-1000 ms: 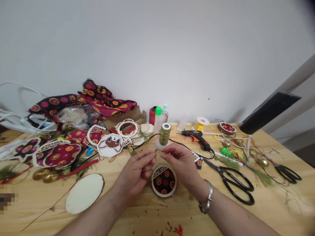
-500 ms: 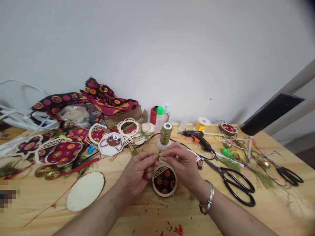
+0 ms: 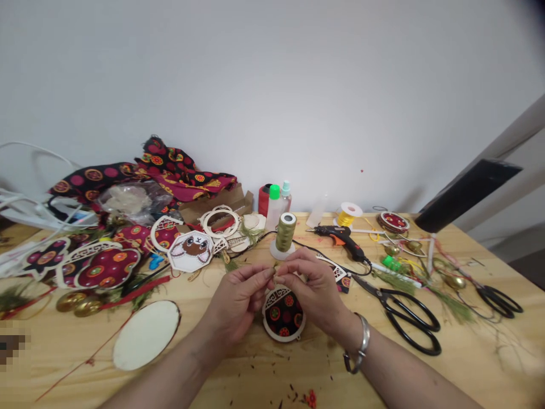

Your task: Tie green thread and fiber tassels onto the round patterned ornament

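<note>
My left hand (image 3: pixel 240 292) is closed in a pinch, its fingertips meeting those of my right hand (image 3: pixel 313 284), which is pinched too. Between them shows a short bit of thin olive thread (image 3: pixel 276 266), mostly hidden by the fingers. Just below the fingertips is a round wooden-framed ornament (image 3: pixel 284 315), with dark flowered fabric inside and a cut-out fretwork top partly covered by my hands. Right behind stands a spool of olive thread (image 3: pixel 285 233).
Black-handled scissors (image 3: pixel 409 318) and a glue gun (image 3: pixel 340 236) lie to the right. At left are an oval wooden disc (image 3: pixel 147 335), an octagonal animal-face piece (image 3: pixel 191 251) and patterned fabric (image 3: pixel 179 170). Bottles (image 3: pixel 273 210) stand behind; dark scraps (image 3: pixel 293 392) are scattered in front.
The view has shifted very slightly. Both hands stay pinched together above the ornament, with only a tiny movement of the fingers.
</note>
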`<state>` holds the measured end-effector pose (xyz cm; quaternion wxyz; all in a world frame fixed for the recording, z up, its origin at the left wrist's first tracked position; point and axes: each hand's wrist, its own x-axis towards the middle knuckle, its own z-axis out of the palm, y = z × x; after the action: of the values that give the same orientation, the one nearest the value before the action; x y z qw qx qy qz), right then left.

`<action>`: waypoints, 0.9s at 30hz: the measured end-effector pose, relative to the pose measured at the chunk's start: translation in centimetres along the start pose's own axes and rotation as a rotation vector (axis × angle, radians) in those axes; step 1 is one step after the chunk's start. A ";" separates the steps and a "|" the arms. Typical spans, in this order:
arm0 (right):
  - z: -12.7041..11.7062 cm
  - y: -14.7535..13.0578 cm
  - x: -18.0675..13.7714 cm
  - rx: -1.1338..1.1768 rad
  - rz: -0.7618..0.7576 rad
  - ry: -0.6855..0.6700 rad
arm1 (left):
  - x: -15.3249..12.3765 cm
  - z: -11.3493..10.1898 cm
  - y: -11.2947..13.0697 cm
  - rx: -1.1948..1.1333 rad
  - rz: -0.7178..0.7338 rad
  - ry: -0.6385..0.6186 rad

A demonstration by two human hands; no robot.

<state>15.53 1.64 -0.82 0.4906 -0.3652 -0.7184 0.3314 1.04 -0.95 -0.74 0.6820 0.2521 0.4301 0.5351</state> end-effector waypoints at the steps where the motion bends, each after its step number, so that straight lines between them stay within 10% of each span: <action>1: 0.0 0.0 0.0 -0.001 -0.002 -0.002 | 0.0 0.0 0.0 -0.005 -0.001 -0.003; 27: -0.2 -0.9 -0.2 -0.085 -0.079 -0.022 | -0.1 0.1 0.3 0.000 -0.028 0.014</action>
<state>15.60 1.03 -0.12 0.4795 -0.3535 -0.7509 0.2850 0.99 -0.98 -0.40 0.6863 0.2423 0.4384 0.5274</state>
